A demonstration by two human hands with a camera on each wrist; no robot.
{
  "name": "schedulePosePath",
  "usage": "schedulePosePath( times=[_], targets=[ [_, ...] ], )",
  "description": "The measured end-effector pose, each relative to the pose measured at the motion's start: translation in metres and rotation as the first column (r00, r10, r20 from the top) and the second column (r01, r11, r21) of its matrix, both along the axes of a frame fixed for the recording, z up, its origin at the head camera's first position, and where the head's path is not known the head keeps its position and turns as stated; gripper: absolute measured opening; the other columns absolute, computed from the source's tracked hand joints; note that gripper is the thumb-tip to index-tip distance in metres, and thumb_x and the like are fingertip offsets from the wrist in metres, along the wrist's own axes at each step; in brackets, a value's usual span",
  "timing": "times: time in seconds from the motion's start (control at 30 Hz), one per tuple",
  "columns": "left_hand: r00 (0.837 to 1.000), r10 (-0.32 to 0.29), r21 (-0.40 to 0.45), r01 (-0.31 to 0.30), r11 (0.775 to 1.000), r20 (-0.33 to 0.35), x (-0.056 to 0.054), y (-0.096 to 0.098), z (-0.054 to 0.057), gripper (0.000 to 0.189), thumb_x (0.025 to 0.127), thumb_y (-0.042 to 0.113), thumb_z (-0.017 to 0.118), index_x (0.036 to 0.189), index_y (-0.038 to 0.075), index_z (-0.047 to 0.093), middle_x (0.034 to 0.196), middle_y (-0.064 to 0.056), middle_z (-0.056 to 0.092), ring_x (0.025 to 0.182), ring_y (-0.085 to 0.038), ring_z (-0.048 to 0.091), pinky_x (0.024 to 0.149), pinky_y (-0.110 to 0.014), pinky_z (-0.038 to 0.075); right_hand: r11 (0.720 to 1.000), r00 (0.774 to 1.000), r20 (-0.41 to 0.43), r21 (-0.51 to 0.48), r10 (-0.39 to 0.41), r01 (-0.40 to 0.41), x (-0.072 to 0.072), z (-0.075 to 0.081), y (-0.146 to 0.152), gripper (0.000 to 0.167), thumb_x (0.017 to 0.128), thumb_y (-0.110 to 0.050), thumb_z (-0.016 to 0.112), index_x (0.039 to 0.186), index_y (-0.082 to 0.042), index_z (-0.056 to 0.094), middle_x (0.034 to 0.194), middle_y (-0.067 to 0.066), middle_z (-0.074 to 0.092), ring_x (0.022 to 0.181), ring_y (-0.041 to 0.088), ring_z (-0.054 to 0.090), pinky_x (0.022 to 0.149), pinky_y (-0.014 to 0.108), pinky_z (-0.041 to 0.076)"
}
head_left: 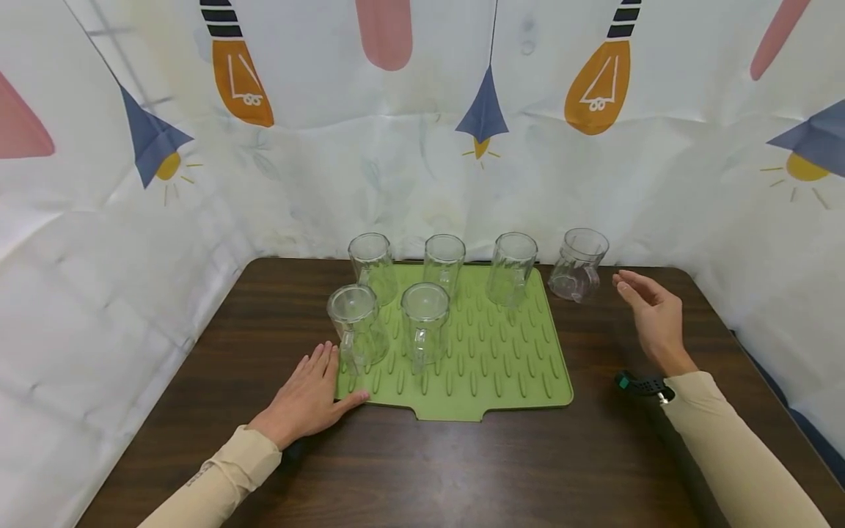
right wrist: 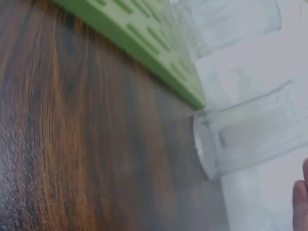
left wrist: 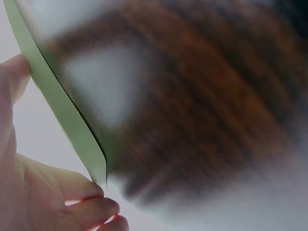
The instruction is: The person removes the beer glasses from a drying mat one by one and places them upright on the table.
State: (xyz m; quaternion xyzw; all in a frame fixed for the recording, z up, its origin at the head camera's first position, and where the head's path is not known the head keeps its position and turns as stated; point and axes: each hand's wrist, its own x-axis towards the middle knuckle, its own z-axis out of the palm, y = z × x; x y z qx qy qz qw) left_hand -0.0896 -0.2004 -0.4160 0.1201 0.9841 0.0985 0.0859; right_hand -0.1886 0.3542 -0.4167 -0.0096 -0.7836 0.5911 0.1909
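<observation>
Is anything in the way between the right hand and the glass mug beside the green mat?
Nothing visible is. Between the right hand and that glass mug, the head view shows only a gap over the dark table.

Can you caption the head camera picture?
Five clear glass mugs on a green ridged mat, a sixth beside it.

gap between right grip (head_left: 656,317) and nearest mug (head_left: 578,264), mat (head_left: 526,372) free front-right, rear mugs (head_left: 444,260) blocking behind
</observation>
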Motion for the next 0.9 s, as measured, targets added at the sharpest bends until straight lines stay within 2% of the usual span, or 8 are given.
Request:
schedulePosePath(
  times=[0.1,0.27,0.4,0.6,0.67,0.9],
  targets=[
    [1.000,-0.004,-0.003,0.004,1.000,-0.010,0.000,-0.001,0.001,0.102,0.099,0.064,0.056,0.157,-0.015,0.027,0.165,-0.037,0.025,0.156,-0.051,0.024,0.127,-0.066,0.025,1.000,0.997,-0.075,0.010,-0.010,0.011,0.005,0.010,-0.006,0.040,0.102,-0.014,0.066,0.139,0.000,0.064,0.119,-0.024,0.073,0.110,-0.011,0.065,0.091,0.002,0.049],
    [1.000,-0.008,-0.003,0.008,1.000,-0.021,0.001,-0.001,0.003,0.100,0.100,0.061,0.057,0.156,-0.015,0.028,0.164,-0.037,0.027,0.156,-0.052,0.025,0.127,-0.066,0.026,0.996,0.978,-0.202,-0.053,0.059,-0.071,0.011,0.025,-0.018,0.040,0.101,-0.007,0.066,0.138,0.006,0.063,0.124,-0.016,0.075,0.118,-0.004,0.068,0.097,0.006,0.051],
    [1.000,-0.012,-0.007,0.012,1.000,-0.026,0.000,-0.001,0.003,0.099,0.100,0.060,0.058,0.156,-0.016,0.029,0.164,-0.038,0.028,0.156,-0.052,0.026,0.127,-0.066,0.026,0.995,0.970,-0.225,-0.024,0.090,-0.098,0.017,0.034,-0.028,0.039,0.101,-0.005,0.065,0.138,0.005,0.063,0.125,-0.018,0.074,0.118,-0.005,0.068,0.097,0.006,0.052],
    [1.000,-0.013,-0.013,0.013,1.000,-0.015,-0.001,-0.001,0.001,0.100,0.099,0.061,0.058,0.156,-0.016,0.029,0.164,-0.037,0.026,0.156,-0.052,0.025,0.127,-0.066,0.025,0.981,0.954,-0.232,0.019,0.190,-0.191,0.027,0.036,-0.047,0.040,0.101,-0.002,0.063,0.141,0.004,0.061,0.129,-0.020,0.072,0.123,-0.006,0.065,0.099,0.006,0.051],
    [1.000,-0.016,-0.014,0.015,1.000,-0.017,-0.001,-0.001,0.001,0.100,0.099,0.061,0.058,0.156,-0.016,0.029,0.164,-0.037,0.027,0.156,-0.052,0.025,0.127,-0.066,0.025,0.973,0.943,-0.241,0.023,0.229,-0.230,0.030,0.036,-0.054,0.041,0.101,0.000,0.062,0.142,0.005,0.060,0.131,-0.019,0.072,0.125,-0.005,0.064,0.100,0.007,0.051],
    [1.000,-0.022,-0.015,0.022,1.000,-0.012,-0.002,0.000,0.000,0.100,0.099,0.062,0.057,0.157,-0.015,0.028,0.165,-0.037,0.026,0.156,-0.051,0.025,0.127,-0.066,0.025,0.923,0.893,-0.280,-0.053,0.353,-0.382,0.039,0.032,-0.076,0.042,0.100,0.008,0.059,0.142,0.011,0.057,0.135,-0.009,0.072,0.126,0.002,0.067,0.098,0.012,0.056]
  ],
)
